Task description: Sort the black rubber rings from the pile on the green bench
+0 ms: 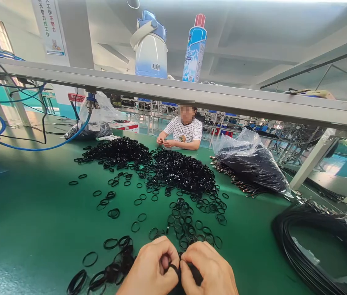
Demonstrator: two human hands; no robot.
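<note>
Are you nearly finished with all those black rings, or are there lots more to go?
Lots more. Both hands, left hand and right hand, pinch a black ring between them. A small bunch of rings lies beside the left hand, though whether those are finished is unclear. Ahead, loose rings are scattered across the green table, and a big heap sits untouched.

Both hands pinching a black ring, green table, ring heap
</note>
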